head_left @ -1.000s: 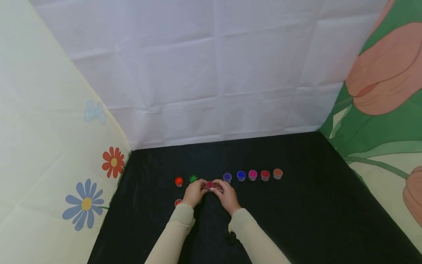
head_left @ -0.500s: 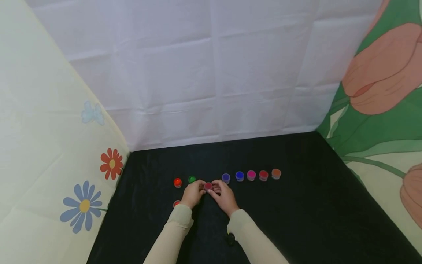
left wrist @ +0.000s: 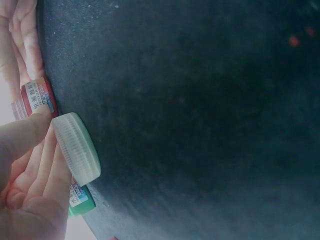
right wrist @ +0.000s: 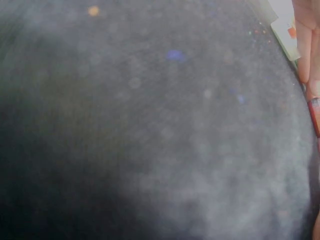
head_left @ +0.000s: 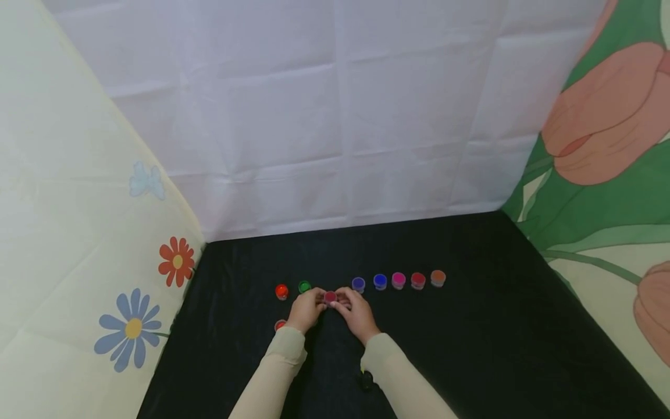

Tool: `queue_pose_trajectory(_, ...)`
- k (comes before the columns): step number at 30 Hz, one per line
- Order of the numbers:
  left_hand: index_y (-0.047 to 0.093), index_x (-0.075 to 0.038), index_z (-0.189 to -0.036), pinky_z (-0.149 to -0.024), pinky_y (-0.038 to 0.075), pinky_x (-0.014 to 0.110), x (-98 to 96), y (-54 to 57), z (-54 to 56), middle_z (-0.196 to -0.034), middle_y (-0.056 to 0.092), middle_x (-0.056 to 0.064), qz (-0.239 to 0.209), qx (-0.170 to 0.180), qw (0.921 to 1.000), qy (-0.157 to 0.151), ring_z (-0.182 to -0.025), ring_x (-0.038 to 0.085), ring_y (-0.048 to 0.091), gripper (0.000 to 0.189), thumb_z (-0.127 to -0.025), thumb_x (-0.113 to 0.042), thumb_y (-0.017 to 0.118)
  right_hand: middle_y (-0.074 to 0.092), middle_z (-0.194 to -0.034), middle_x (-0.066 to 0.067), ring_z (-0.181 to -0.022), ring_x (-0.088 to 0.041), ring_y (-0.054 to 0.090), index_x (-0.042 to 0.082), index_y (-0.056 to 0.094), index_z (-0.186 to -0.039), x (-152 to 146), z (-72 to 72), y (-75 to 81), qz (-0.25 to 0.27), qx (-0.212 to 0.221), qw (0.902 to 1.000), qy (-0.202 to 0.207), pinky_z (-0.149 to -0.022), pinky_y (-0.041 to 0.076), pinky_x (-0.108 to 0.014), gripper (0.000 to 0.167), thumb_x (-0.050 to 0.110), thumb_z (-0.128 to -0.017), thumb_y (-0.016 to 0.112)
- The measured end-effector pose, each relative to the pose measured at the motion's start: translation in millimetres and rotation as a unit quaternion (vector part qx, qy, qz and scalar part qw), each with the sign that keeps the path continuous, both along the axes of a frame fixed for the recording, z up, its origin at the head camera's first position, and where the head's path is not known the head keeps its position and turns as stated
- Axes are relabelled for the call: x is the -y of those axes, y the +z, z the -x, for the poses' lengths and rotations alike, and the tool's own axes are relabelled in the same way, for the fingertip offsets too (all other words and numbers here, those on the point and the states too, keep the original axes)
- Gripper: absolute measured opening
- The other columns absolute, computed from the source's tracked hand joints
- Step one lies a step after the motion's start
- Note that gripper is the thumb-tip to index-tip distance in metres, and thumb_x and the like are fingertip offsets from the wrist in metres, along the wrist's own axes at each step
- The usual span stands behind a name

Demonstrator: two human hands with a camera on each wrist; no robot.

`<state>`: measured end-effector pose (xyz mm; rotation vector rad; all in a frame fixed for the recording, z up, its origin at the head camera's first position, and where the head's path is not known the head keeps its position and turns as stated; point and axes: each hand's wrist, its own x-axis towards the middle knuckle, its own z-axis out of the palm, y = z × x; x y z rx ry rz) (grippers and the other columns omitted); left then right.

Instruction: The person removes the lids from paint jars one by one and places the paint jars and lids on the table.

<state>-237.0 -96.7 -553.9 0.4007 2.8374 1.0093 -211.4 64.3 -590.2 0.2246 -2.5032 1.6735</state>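
Both hands meet over the middle of the black cloth at a small dark red paint pot [head_left: 330, 297]. From its left side my left hand [head_left: 305, 310] pinches the pot; the thumb lies on the printed label in the left wrist view. My right hand [head_left: 358, 314] grips the pot's right side between thumb and fingers. Close beside the left fingers, a translucent ribbed lid [left wrist: 77, 150] belongs with a green paint pot [left wrist: 84, 200]. At the right wrist view's edge, only a sliver of the red pot [right wrist: 315, 115] shows.
Right of the hands stand purple [head_left: 358, 284], blue [head_left: 380, 281], pink [head_left: 398, 280], red [head_left: 417, 280] and orange-brown [head_left: 438, 278] pots in a row. An orange-red pot [head_left: 281, 291] stands left; another [head_left: 280, 325] is partly behind the left wrist. A white cloth wall [head_left: 335, 145] rises behind.
The head view has shifted slightly. Both hands stay on the dark red pot at about the same spot, and the other pots have not moved.
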Motion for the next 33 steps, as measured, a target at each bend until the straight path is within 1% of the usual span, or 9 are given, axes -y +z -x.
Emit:
queue_pose_trajectory(6, 0.069, -0.003, -0.111, -0.09, 0.055, 0.046, -0.6, -1.1, -0.5, -0.107, 0.074, 0.013, -0.007, 0.002, 1.0, 0.003, -0.1, 0.028, 0.07, 0.02, -0.092, -0.003, 0.073, 0.064, -0.105, -0.009, -0.098, -0.025, 0.066, 0.006, 0.066, -0.114, -0.1, -0.8, -1.4, 0.002, -0.006, 1.0, 0.0, -0.086, 0.057, -0.035, 0.02, 0.015, -0.097, 0.07)
queue_pose_trajectory(10, 0.07, -0.003, -0.112, -0.089, 0.055, 0.046, -1.0, -1.9, 0.8, -0.107, 0.074, 0.013, -0.009, -0.005, 0.9999, -0.004, -0.099, 0.028, 0.07, 0.02, -0.092, -0.004, 0.073, 0.065, -0.106, -0.011, -0.097, -0.026, 0.067, 0.004, 0.065, -0.113, -0.7, -0.6, -3.2, 0.002, -0.019, 0.9998, -0.003, -0.085, 0.057, -0.034, 0.021, 0.013, -0.096, 0.072)
queue_pose_trajectory(13, 0.07, -0.003, -0.111, -0.088, 0.055, 0.045, -0.7, -2.0, 0.9, -0.106, 0.074, 0.013, -0.006, -0.012, 0.9999, -0.007, -0.099, 0.028, 0.07, 0.021, -0.091, -0.004, 0.074, 0.065, -0.106, -0.01, -0.097, -0.025, 0.067, 0.005, 0.065, -0.113, 0.0, -0.5, -3.4, 0.005, -0.017, 0.9998, -0.006, -0.085, 0.057, -0.033, 0.021, 0.013, -0.095, 0.072)
queue_pose_trajectory(18, 0.069, -0.003, -0.111, -0.088, 0.055, 0.046, 0.2, -1.0, -0.9, -0.106, 0.074, 0.012, -0.002, -0.012, 0.9999, -0.004, -0.098, 0.028, 0.07, 0.021, -0.091, -0.004, 0.075, 0.065, -0.104, -0.008, -0.097, -0.024, 0.066, 0.007, 0.066, -0.111, 2.6, 0.0, -3.5, 0.008, -0.012, 0.9998, -0.013, -0.085, 0.057, -0.032, 0.021, 0.015, -0.093, 0.075)
queue_pose_trajectory(24, 0.07, -0.003, -0.111, -0.087, 0.055, 0.045, -0.7, -1.2, -0.9, -0.105, 0.074, 0.012, 0.0, -0.017, 0.9998, -0.004, -0.097, 0.027, 0.07, 0.022, -0.09, -0.004, 0.076, 0.065, -0.103, -0.009, -0.096, -0.026, 0.067, 0.007, 0.066, -0.11, 2.4, 0.6, -3.6, 0.009, -0.021, 0.9996, -0.015, -0.085, 0.057, -0.035, 0.02, 0.015, -0.094, 0.074)
queue_pose_trajectory(28, 0.07, -0.003, -0.111, -0.088, 0.055, 0.045, -0.7, -1.3, -0.6, -0.105, 0.074, 0.012, 0.001, -0.015, 0.9999, -0.002, -0.097, 0.027, 0.071, 0.022, -0.09, -0.004, 0.076, 0.064, -0.103, -0.008, -0.096, -0.026, 0.066, 0.007, 0.067, -0.113, 1.3, 0.5, -2.6, 0.003, -0.019, 0.9998, -0.01, -0.085, 0.057, -0.037, 0.02, 0.016, -0.095, 0.072)
queue_pose_trajectory(33, 0.07, -0.002, -0.111, -0.088, 0.055, 0.046, 0.9, -1.9, -0.1, -0.106, 0.074, 0.012, 0.003, -0.015, 0.9999, -0.002, -0.098, 0.028, 0.07, 0.022, -0.09, -0.004, 0.076, 0.063, -0.103, -0.006, -0.096, -0.024, 0.065, 0.008, 0.069, -0.122, -1.0, 0.1, -0.9, -0.011, -0.012, 0.9999, 0.005, -0.087, 0.056, -0.038, 0.025, 0.014, -0.098, 0.068)
